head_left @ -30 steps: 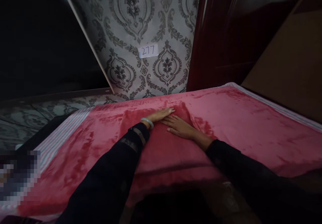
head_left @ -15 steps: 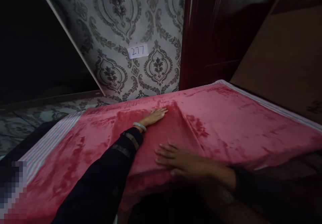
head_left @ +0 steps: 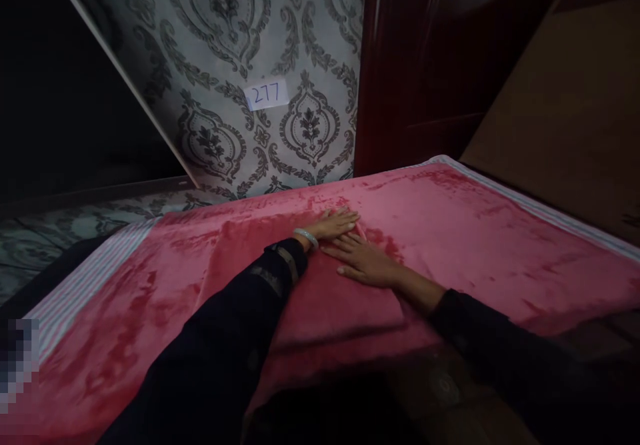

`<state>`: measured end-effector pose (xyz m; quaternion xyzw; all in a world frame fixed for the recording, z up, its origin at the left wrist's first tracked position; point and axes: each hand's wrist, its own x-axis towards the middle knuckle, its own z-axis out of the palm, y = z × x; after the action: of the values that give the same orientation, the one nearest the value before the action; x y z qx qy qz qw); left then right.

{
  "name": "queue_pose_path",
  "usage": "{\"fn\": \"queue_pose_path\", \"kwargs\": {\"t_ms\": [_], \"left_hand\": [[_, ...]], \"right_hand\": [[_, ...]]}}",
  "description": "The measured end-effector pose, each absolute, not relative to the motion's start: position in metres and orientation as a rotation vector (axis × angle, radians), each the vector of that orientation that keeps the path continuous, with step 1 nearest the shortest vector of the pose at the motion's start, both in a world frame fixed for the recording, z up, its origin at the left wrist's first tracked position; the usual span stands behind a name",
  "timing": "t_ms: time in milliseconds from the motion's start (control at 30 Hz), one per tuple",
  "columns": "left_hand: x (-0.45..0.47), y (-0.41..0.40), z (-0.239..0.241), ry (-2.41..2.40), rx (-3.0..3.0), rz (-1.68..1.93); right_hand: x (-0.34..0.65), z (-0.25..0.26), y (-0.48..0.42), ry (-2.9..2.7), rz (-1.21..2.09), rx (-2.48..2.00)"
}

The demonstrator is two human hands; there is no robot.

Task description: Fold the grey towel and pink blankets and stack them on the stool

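A red plush cloth (head_left: 335, 302), folded into a rectangle, lies flat on a larger pink-red plush cover (head_left: 480, 245). My left hand (head_left: 336, 224), with a pale bangle at the wrist, rests palm down on the cloth's far right part, fingers stretched out. Just below it, my right hand (head_left: 367, 262) lies flat near the cloth's right edge. Its fingertips reach close to the left hand; whether the two touch, I cannot tell. Neither hand grips anything. My left sleeve hides part of the cloth's left side.
Behind the cover stands a patterned papered wall (head_left: 310, 118) bearing a paper label (head_left: 267, 94) marked 277. A dark red door (head_left: 425, 65) and a brown cardboard panel (head_left: 570, 112) rise at the right. A large black panel (head_left: 85, 98) leans at the left.
My right hand has moved away from me, from the cloth's near part to beside the left hand. My left hand has slid right. The view has shifted slightly.
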<state>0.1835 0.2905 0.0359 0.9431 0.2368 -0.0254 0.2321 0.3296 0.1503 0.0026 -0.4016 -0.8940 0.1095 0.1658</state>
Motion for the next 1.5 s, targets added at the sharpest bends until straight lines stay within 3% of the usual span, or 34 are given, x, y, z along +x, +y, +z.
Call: {"fn": "queue_pose_path", "kwargs": {"t_ms": [467, 600, 767, 1000, 1133, 1500], "left_hand": [[0.191, 0.269, 0.044, 0.74, 2.65, -0.08], [0.164, 0.272, 0.068, 0.69, 2.576, 0.129], [0.099, 0.287, 0.093, 0.594, 2.472, 0.18], [0.061, 0.277, 0.054, 0.789, 2.404, 0.12], [0.061, 0.272, 0.033, 0.818, 2.509, 0.052], [0.064, 0.274, 0.036, 0.81, 2.515, 0.057]], "right_hand": [[0.322, -0.002, -0.009, -2.616, 0.644, -1.005], [0.319, 0.023, 0.003, -2.53, 0.643, -0.993], [0.292, 0.05, 0.083, -2.555, 0.522, -0.884], [0.234, 0.026, 0.174, -2.643, 0.459, -0.972], [0.229, 0.012, 0.15, -2.698, 0.49, -0.957], [0.236, 0.013, 0.026, -2.829, 0.696, -0.762]]}}
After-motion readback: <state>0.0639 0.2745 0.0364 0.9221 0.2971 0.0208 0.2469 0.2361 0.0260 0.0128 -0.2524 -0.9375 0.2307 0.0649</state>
